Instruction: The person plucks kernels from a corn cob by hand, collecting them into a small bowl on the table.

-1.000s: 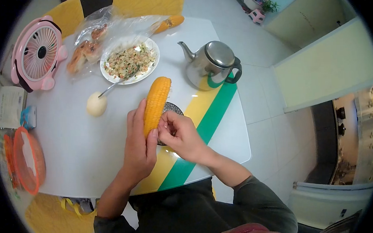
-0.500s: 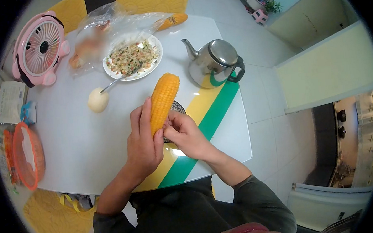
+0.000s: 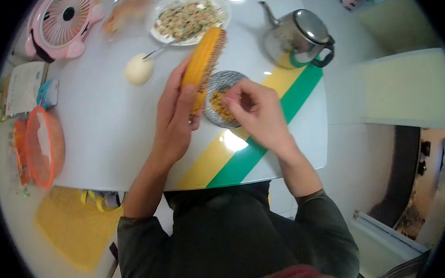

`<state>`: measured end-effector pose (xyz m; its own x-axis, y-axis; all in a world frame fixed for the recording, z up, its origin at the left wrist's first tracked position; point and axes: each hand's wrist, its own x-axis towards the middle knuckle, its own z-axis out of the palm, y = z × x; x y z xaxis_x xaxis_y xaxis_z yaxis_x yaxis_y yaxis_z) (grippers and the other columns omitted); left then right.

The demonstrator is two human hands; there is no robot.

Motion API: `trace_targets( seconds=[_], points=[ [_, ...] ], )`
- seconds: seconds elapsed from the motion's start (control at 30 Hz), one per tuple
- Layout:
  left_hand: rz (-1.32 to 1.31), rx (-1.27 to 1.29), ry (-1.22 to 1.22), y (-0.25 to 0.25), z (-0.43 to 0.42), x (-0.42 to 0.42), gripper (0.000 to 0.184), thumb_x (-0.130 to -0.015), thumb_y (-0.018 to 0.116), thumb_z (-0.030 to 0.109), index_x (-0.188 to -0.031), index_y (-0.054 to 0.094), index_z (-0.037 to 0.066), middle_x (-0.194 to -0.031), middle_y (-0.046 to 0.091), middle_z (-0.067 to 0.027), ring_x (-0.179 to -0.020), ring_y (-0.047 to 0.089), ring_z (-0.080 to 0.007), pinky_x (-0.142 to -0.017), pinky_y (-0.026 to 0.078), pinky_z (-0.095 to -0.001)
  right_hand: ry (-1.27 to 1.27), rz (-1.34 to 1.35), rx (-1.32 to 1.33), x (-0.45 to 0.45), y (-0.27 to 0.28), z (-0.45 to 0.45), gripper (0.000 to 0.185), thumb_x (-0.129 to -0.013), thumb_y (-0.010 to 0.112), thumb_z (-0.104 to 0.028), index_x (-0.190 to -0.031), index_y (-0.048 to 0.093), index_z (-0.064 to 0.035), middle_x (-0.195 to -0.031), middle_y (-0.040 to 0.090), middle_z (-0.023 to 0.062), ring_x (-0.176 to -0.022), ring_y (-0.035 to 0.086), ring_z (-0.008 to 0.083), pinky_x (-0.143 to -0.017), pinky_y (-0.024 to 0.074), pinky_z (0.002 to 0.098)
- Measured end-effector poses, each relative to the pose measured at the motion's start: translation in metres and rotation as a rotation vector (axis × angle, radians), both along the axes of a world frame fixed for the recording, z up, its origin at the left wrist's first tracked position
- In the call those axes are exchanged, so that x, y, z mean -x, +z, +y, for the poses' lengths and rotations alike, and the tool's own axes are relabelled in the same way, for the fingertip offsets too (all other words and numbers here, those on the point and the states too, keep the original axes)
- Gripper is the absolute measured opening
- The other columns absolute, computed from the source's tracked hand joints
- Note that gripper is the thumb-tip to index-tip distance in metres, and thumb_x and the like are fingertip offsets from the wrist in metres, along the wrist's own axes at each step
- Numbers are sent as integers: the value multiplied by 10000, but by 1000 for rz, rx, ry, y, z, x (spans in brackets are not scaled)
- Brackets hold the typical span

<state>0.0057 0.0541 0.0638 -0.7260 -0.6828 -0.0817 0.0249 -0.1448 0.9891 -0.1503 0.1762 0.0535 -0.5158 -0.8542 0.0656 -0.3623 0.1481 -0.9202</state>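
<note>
My left hand (image 3: 174,114) is wrapped round a yellow corn cob (image 3: 202,65), which is tilted with its top pointing up and right. Kernels cover its left side, while a bare, reddish-brown strip runs down its right side. A patterned bowl (image 3: 223,83) with loose kernels (image 3: 218,105) inside stands just right of the cob. Over the bowl's right part is my right hand (image 3: 258,112), its fingers pinched together and apart from the cob. Whatever lies between those fingertips is too small to make out.
A metal kettle (image 3: 297,39) stands at the back right. Behind the cob is a plate of mixed food (image 3: 190,21) with a spoon. A round pale bun (image 3: 139,69), a pink fan (image 3: 66,21) and an orange basket (image 3: 54,146) are on the left.
The view has tipped down and shifted. My right hand has moved away from the cob to above the bowl. The cob has turned, showing its bare strip, and more of the bowl is visible.
</note>
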Motion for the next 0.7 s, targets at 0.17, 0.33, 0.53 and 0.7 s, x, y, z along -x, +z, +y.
trace_targets(
  seconds=[0.17, 0.33, 0.53, 0.7],
  points=[
    [-10, -143, -46, -1, -3, 5, 524, -1159, 440, 307, -1622, 433, 63, -1247, 660, -46, -743, 561, -43, -485, 319, -166, -12, 62, -38, 1, 1, -1, 60, -880, 752, -27, -913, 715, 6, -760, 703, 115, -645, 666, 189, -614, 522, 317],
    [-16, -173, -84, -6, -5, 3, 525, -1158, 456, 346, -1601, 470, 64, -1182, 681, -46, -739, 583, -40, -488, 333, -144, 75, 86, 88, 4, 4, -2, 74, -856, 673, 67, -905, 706, 22, -940, 752, 124, -718, 665, 172, -627, 510, 293],
    [-20, -80, -70, -2, -5, 6, 540, -1132, 498, 409, -1554, 539, 74, -1058, 692, -16, -701, 603, -32, -469, 301, -158, -59, 257, 288, 8, 6, 2, 199, -810, 680, 87, -965, 746, -19, -1055, 773, 97, -837, 696, 213, -723, 549, 323],
    [-7, -25, -136, -11, -12, 4, 485, -1107, 522, 370, -1451, 635, 47, -980, 692, -5, -645, 550, -24, -458, 283, -172, 29, 889, 362, 19, 15, -8, 649, -723, 744, 17, -1352, 703, -137, -1298, 717, 49, -1271, 613, 330, -1107, 480, 456]
  ],
)
